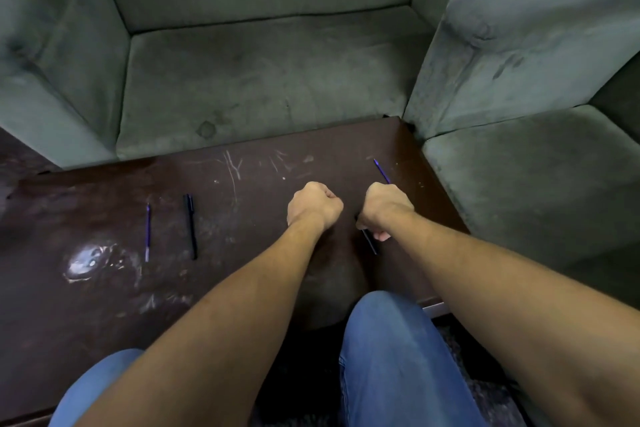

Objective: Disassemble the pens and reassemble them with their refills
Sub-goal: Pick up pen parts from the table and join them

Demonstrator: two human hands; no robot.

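Pens (190, 225), slim and black, on scratched table (104, 288).

Two bare fists over a scratched dark brown wooden table (104, 305): left hand (313, 206) closed, right hand (386, 210) gripping a slim black pen barrel (370, 243). Farther left, flat on the wood, a thin purple refill (148, 232) beside a capped black pen (190, 225). Beyond the right fist, another thin purple refill (381, 170).

Both bare forearms reach forward from the lower edge of the view, converging toward the middle, with the backs of the wrists turned up. The left hand (314, 204) is curled into a closed fist, knuckles facing away and thumb tucked toward the right. The right hand (385, 210) sits just beside it, apart from it, also closed, its fingers (381, 236) wrapped under the palm. Two knees in blue jeans (391, 350) show below the arms.
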